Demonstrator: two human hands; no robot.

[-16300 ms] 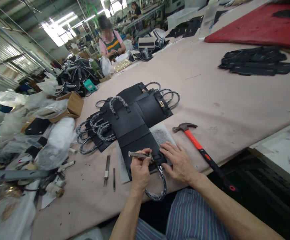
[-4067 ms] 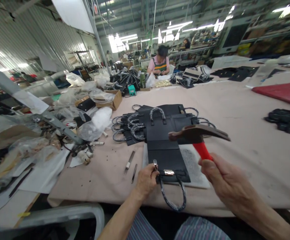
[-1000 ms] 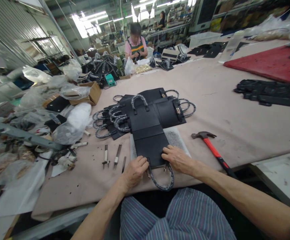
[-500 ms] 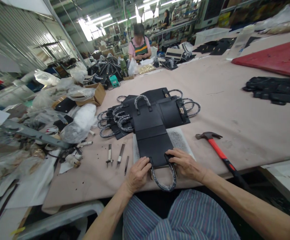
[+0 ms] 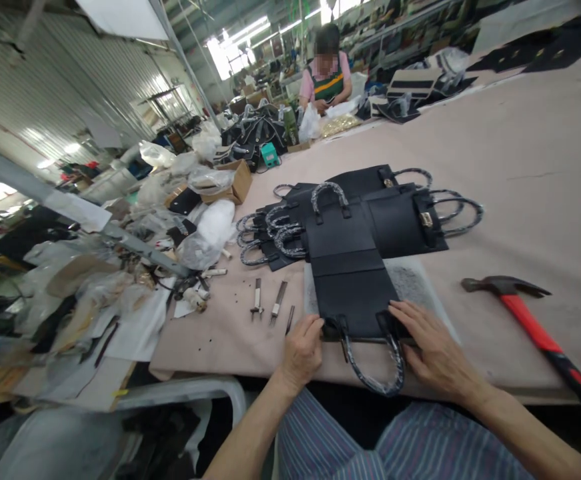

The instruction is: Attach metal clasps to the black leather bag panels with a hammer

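A black leather bag panel [image 5: 353, 280] lies flat on a grey pad [image 5: 415, 283] at the table's near edge. Its wrapped handle [image 5: 375, 370] hangs over the edge toward me. My left hand [image 5: 303, 350] grips the panel's near left corner, fingers curled on it. My right hand [image 5: 433, 347] lies on the near right corner, fingers stretched and pressing down. Between my hands is the handle's base.
A red-handled hammer [image 5: 530, 320] lies right of my hands. Three small metal punches [image 5: 273, 308] lie to the left. Several more black bag panels [image 5: 370, 207] are stacked behind. Plastic bags and a cardboard box [image 5: 230, 183] clutter the left. Another person [image 5: 327, 77] sits at the far end.
The view has swung left and closer. My hands have stayed at the panel's near corners; the metal clasp piece seen earlier no longer shows. The hammer stays on the table.
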